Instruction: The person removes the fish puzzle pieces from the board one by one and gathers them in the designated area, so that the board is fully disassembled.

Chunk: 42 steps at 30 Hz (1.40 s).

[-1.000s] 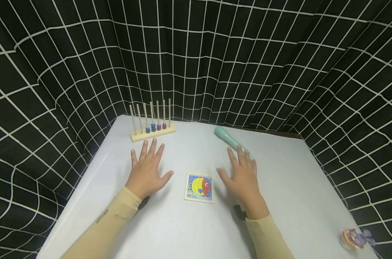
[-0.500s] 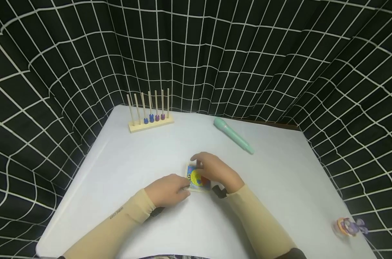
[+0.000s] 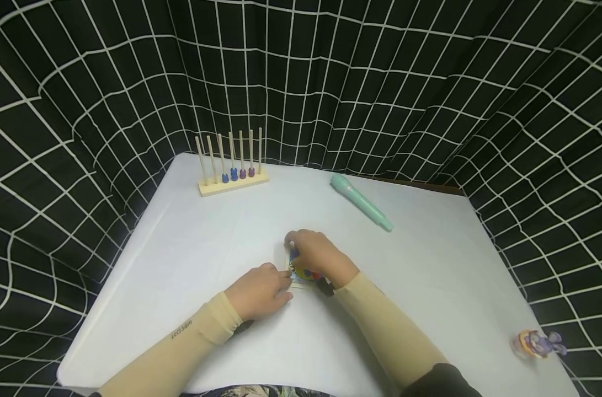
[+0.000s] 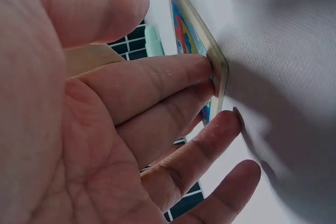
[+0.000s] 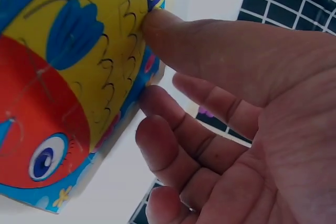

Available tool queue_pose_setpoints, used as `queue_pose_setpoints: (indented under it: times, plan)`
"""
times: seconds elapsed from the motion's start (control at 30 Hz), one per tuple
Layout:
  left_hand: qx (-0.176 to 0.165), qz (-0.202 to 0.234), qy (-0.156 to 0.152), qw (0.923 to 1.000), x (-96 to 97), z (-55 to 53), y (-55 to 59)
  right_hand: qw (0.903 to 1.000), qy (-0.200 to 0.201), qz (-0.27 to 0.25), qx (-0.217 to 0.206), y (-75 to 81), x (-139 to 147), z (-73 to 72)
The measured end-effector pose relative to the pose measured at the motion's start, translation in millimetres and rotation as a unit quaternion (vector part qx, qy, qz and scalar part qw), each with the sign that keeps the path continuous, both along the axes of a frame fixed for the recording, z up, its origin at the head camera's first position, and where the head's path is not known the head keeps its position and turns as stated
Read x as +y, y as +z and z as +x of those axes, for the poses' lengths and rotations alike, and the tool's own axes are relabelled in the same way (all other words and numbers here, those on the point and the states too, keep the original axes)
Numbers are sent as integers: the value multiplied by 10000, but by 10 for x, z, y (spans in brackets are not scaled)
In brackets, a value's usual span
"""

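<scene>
A square fish jigsaw puzzle [image 3: 303, 274], yellow and red on blue with a pale rim, lies at the table's middle, partly hidden by my right hand. Faint seam-like lines cross its picture [image 5: 100, 66]. My right hand [image 3: 319, 255] reaches over it from the right; the thumb [image 5: 165, 32] presses on the picture near the fish's tail, and curled fingers [image 5: 157, 140] stand at the board's far edge. At the near left corner is my left hand [image 3: 260, 292], its extended fingers [image 4: 173, 72] touching the puzzle's edge, the thumb held apart.
A wooden peg stand [image 3: 233, 184] with blue and purple beads on some rods stands at the back left. A green toy microphone [image 3: 361, 203] lies at the back right. Near the right edge sits a small purple-and-orange figure [image 3: 536, 343]. Black gridded curtain [image 3: 301, 82] surrounds the table.
Both hands, spread flat on either side of the puzzle a second ago, have come together at it. The right hand has since moved further left over the picture.
</scene>
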State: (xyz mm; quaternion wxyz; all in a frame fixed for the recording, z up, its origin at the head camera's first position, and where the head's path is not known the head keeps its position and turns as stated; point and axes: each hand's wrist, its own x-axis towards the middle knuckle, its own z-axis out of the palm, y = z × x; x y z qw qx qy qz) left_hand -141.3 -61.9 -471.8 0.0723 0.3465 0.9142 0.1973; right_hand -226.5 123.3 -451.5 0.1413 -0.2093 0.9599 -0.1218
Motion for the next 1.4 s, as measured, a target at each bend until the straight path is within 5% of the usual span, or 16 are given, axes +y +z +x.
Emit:
queue_pose_setpoints:
  times: [0.37,0.7,0.93,1.2,1.4]
  plan:
    - [271,-73,25,9996,30,44,6,10000,-22,47,-50,-5,-28,26]
    - [348,-185,66,9992,51,21,-5,9980,2,-98,-628,-1,18,-143]
    - [343,-200,48,9992,56,13,-20,9978,-62,-129,-652,-23,55,-161]
    - [328,-165,52,9993,54,10,-33,9946,-344,-793,-580,-29,97,-64]
    - [229,-163,146,9995,50,25,-35,9831,-716,-1582,-572,38,316,-36]
